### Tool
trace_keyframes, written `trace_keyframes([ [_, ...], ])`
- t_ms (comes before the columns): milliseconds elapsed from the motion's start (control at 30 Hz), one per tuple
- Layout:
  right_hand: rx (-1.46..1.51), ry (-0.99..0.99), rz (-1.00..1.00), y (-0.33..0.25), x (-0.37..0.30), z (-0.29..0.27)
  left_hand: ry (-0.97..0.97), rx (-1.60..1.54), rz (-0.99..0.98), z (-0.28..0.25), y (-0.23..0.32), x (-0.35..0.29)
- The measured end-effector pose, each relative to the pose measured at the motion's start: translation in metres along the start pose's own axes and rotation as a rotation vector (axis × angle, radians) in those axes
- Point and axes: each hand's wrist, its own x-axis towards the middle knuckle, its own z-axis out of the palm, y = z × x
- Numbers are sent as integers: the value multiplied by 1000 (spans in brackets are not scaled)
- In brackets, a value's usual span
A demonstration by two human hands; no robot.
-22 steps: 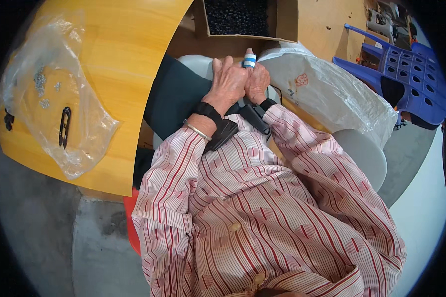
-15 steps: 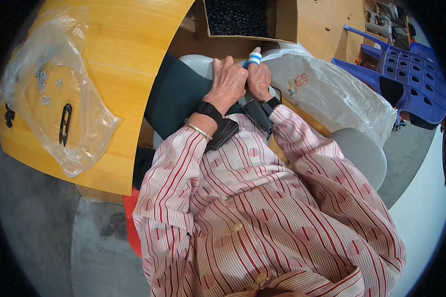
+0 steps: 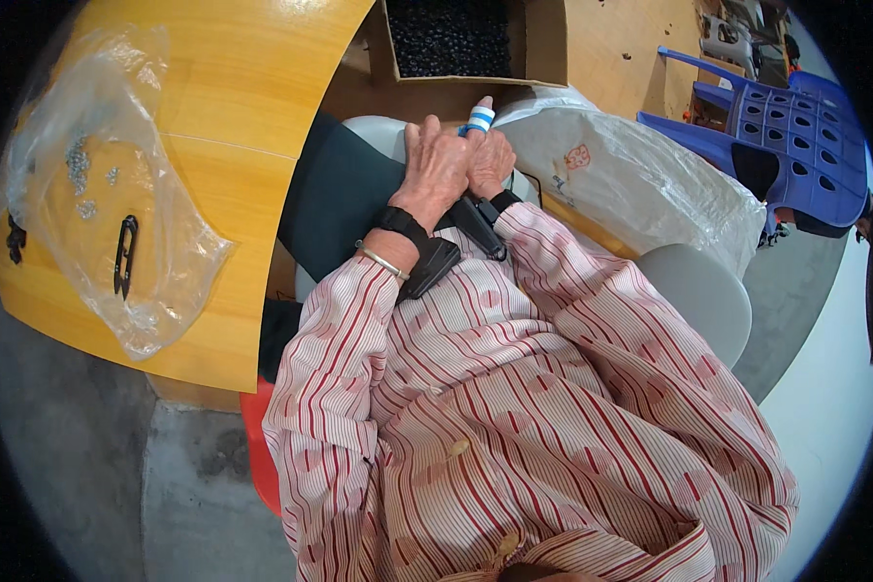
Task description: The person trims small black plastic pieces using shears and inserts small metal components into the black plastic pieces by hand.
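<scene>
Pressing together just on the near side of the open brown cardboard box [image 3: 547, 44] of small black pieces [image 3: 448, 39]: left hand [image 3: 436, 170] and right hand [image 3: 492, 163], backs up. Right's digit, in a blue-and-white striped wrap [image 3: 480, 118], is nearest the box, long axis pointing at its near rim. Can't tell if fingers pinch anything; undersides hidden.

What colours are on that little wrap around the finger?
The wrap has blue and white stripes, seen best in the head view.
</scene>
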Motion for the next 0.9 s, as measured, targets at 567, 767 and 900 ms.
trace_keyframes([
  [567, -73, -16, -53, 3, 1, 1, -70, 86, 41, 8, -4, 6],
  [767, -116, 16, -73, -4, -5, -3, -48, 70, 24, 10, -3, 3],
  [900, -126, -2, -28, -3, -4, -4, -21, 56, 33, 9, -2, 2],
])
